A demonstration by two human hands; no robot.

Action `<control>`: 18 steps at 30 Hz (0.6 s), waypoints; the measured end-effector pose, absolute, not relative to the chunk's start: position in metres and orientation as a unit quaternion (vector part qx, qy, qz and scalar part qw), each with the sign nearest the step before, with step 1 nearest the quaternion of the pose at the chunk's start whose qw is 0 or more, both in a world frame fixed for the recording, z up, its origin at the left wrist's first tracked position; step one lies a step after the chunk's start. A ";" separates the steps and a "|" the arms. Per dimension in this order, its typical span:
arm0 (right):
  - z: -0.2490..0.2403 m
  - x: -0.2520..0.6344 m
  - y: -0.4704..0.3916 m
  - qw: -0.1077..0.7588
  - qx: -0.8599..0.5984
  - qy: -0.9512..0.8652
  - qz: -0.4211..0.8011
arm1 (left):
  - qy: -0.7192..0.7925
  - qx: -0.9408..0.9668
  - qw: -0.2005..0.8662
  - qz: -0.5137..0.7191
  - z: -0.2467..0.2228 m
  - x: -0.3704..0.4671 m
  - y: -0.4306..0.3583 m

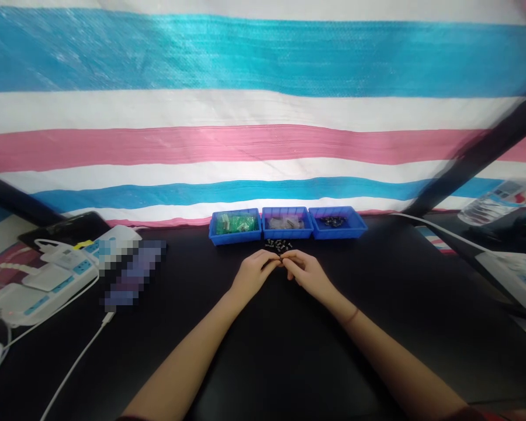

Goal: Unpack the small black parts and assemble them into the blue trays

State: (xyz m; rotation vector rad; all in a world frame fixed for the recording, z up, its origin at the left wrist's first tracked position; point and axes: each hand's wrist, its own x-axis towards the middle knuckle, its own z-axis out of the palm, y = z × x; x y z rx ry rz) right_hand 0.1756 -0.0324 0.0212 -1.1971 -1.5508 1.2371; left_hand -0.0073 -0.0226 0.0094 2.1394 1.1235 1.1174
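Observation:
My left hand (259, 269) and my right hand (301, 270) meet fingertip to fingertip over the black table. Both are closed in a pinch; whatever sits between the fingertips is too small and too hidden to name. Just beyond them lies a loose cluster of small light-and-dark pieces (279, 244), perhaps screw-shaped. Behind the cluster stand three blue trays in a row. The left tray (235, 238) contains green and pale items, the middle tray (288, 233) has clear or whitish small parts, and the right tray (339, 232) holds small dark parts.
A power strip (65, 289) with chargers and white cables lies at the left, beside a blurred-out phone-like device (134, 275). At the right are a plastic bottle (495, 202) and another white power strip (515, 280). A striped sheet (263, 143) hangs behind the table.

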 end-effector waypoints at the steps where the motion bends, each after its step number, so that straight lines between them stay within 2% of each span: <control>1: 0.022 0.175 -0.033 0.403 -0.473 -0.611 0.490 | 0.407 0.781 0.240 0.409 0.009 -0.007 -0.022; 7: 0.020 0.173 -0.032 0.444 -0.459 -0.593 0.490 | 0.422 0.770 0.254 0.406 0.006 -0.006 -0.020; 13: 0.017 0.173 -0.033 0.438 -0.461 -0.636 0.437 | 0.403 0.775 0.270 0.404 0.008 -0.007 -0.020; 18: 0.021 0.172 -0.035 0.420 -0.456 -0.614 0.488 | 0.392 0.771 0.267 0.426 0.010 -0.007 -0.022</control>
